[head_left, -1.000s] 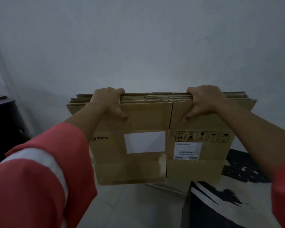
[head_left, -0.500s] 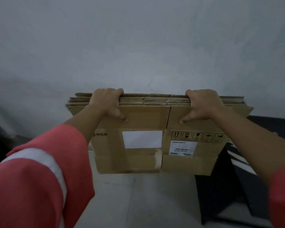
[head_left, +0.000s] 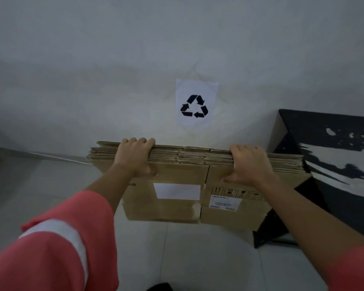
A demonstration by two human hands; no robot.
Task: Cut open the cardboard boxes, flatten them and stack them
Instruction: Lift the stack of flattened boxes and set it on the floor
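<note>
Stack [head_left: 177,208] lowered, left grip [head_left: 136,155], right grip [head_left: 247,162] clamped

An indoor corner marked as a recycling spot: a paper sign [head_left: 197,102] with black recycling arrows (a little wrinkled) on the bare white wall [head_left: 93,59] at centre, flattened boxes [head_left: 177,173] below it, pale floor tiles [head_left: 198,248] lower down, black furniture [head_left: 324,127] at right.
</note>
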